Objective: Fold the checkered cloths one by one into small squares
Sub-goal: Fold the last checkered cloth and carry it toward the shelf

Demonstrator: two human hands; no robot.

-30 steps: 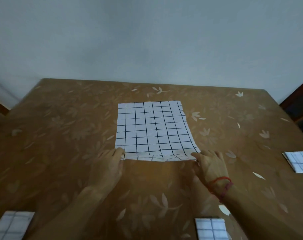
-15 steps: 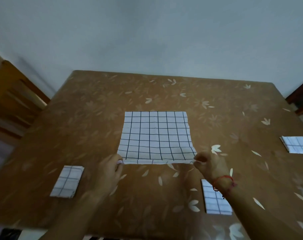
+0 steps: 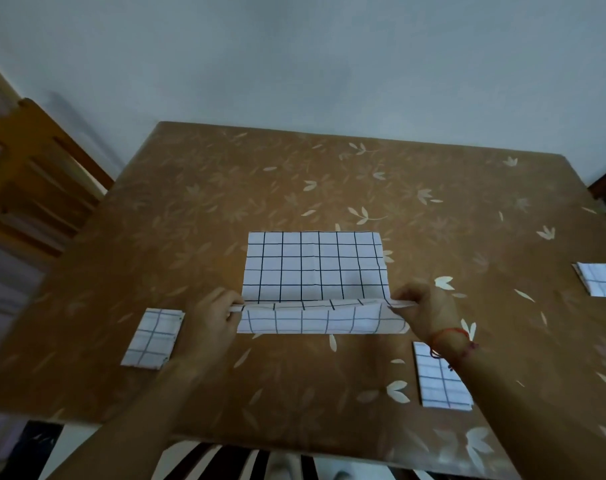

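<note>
1. At the centre of the table (image 3: 294,174): checkered cloth (image 3: 315,265), far part flat, near edge lifted off the surface with the underside showing.
2. At the cloth's 8 o'clock corner: left hand (image 3: 213,315), pinches the raised edge between thumb and curled fingers.
3. At its 4 o'clock corner: right hand (image 3: 424,311), pinches likewise; red string (image 3: 450,336) round the wrist.
4. Apart from the cloth, flat on the table: first folded square (image 3: 152,337) at 8 o'clock, second folded square (image 3: 440,379) at 5 o'clock, third folded square (image 3: 603,278) at 3 o'clock.
5. At 10 o'clock, beyond the table edge: wooden chair (image 3: 24,188).
</note>
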